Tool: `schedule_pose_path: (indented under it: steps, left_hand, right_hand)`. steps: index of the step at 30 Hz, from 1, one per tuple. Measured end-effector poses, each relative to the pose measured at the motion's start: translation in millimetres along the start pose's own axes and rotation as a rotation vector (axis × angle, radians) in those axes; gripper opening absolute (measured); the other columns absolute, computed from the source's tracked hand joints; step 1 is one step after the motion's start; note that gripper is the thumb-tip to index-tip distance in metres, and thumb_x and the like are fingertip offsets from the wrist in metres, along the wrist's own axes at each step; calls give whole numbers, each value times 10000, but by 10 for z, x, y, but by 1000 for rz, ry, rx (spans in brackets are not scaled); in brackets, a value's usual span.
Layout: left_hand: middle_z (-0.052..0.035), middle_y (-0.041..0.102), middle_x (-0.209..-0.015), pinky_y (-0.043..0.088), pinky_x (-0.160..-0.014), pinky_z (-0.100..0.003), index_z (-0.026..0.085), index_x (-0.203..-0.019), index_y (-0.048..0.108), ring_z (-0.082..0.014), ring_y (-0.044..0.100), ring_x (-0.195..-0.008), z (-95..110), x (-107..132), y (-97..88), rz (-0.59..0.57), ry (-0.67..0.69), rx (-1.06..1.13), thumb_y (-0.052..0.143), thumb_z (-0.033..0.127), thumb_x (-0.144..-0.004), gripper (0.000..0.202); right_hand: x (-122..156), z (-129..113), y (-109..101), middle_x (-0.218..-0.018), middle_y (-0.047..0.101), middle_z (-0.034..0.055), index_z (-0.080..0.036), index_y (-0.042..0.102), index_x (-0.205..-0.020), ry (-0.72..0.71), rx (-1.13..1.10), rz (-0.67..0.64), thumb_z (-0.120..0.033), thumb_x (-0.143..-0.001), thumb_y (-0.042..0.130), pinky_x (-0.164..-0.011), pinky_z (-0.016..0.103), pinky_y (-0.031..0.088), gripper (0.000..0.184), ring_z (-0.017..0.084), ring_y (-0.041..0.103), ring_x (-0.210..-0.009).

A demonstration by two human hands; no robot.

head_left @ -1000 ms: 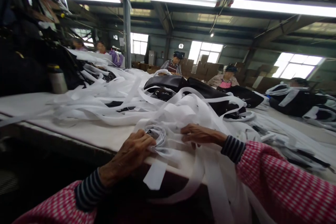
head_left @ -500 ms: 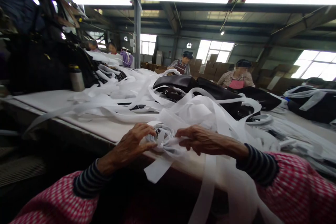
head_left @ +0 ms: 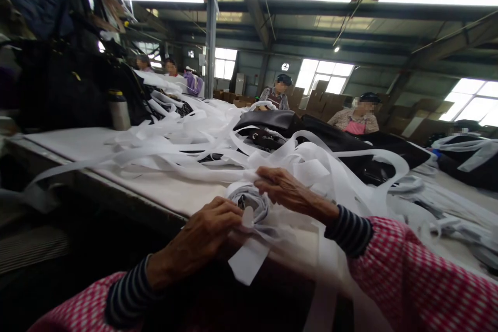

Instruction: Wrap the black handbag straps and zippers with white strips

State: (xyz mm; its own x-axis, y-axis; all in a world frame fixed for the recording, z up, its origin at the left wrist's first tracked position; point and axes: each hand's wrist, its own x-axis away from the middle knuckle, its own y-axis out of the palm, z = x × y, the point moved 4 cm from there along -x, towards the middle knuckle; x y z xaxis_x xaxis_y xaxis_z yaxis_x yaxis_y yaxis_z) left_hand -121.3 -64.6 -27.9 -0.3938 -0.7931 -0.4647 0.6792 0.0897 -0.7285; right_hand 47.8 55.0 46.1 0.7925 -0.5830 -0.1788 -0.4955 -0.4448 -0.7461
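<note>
My left hand (head_left: 202, 238) is closed round a small wound bundle of white strip (head_left: 251, 202) at the near edge of the white table (head_left: 78, 142); a loose strip end (head_left: 249, 262) hangs below it. My right hand (head_left: 286, 189) pinches the top of the same bundle from the right, fingers together. A big tangle of white strips (head_left: 311, 166) lies just behind both hands. Both arms wear pink checked sleeves with dark striped cuffs.
Black bags (head_left: 322, 137) lie among the strips on the table. A metal flask (head_left: 119, 110) stands at the left, in front of dark hanging bags (head_left: 58, 83). Several other people sit along the far side. Cardboard boxes (head_left: 315, 98) are stacked by the windows.
My left hand has dropped a little and gripped the bundle more closely. My right hand has risen onto the bundle's top. The view has drifted slightly to the left.
</note>
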Motion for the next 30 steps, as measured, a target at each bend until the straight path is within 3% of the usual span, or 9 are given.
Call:
schedule_pose_path:
  steps: [2,5,8,11,17,20,24,30]
  left_hand:
    - [-35,733,-1126,490,-976,-341,246,-1066,729,-213,644,-1095,-71,-41,-110,30,-149,127,496,184,-1006,248]
    - [-26,730,-1057,477,-924,-350,251,-1082,732,-214,657,-1013,-157,-107,-184,128,-303,109,529,231,-985,226]
    - [-33,710,-1010,448,-901,-375,232,-1003,723,-242,620,-1019,-178,-204,-117,137,-335,-33,598,222,-923,149]
    - [-44,684,-968,438,-887,-381,216,-908,687,-256,600,-1019,-188,-285,-26,108,-366,-156,636,257,-903,66]
    - [-53,675,-985,441,-839,-364,214,-983,640,-252,622,-977,-222,-343,3,85,-462,-230,672,336,-884,161]
    - [-45,687,-979,438,-836,-362,229,-1067,665,-251,628,-964,-243,-371,12,65,-510,-222,655,303,-875,206]
    - [-59,718,-1087,438,-947,-395,261,-1174,706,-279,626,-1079,-217,-433,37,39,-492,-221,614,217,-852,338]
    - [-122,738,-1078,478,-912,-430,189,-1043,727,-349,666,-1073,-178,-532,5,-43,-524,-291,620,251,-824,252]
  right_hand:
    - [-66,-79,160,-713,537,-15,-176,502,-772,-56,70,-44,-258,-961,522,-615,236,373,208,105,480,-627]
    - [-161,-20,338,-727,564,-4,-170,532,-792,-15,207,-89,-187,-897,582,-650,249,356,117,119,493,-661]
    - [-170,71,425,-750,606,8,-172,541,-785,13,312,-103,-172,-805,673,-651,254,349,133,132,510,-672]
    - [-127,88,452,-830,655,34,-170,569,-797,-7,330,-68,-199,-810,673,-674,258,373,108,151,553,-715]
    - [-101,97,475,-870,687,67,-165,636,-840,69,394,-64,-220,-821,641,-686,271,392,58,176,587,-734]
    - [-94,113,464,-814,688,57,-171,657,-834,86,324,-64,-222,-822,621,-672,265,406,63,180,586,-723]
    - [-61,111,453,-877,713,49,-188,693,-864,15,204,-41,-188,-809,586,-712,270,451,120,199,608,-796]
    - [-60,177,479,-827,684,26,-168,680,-837,36,91,-40,-187,-794,592,-686,255,462,100,188,610,-774]
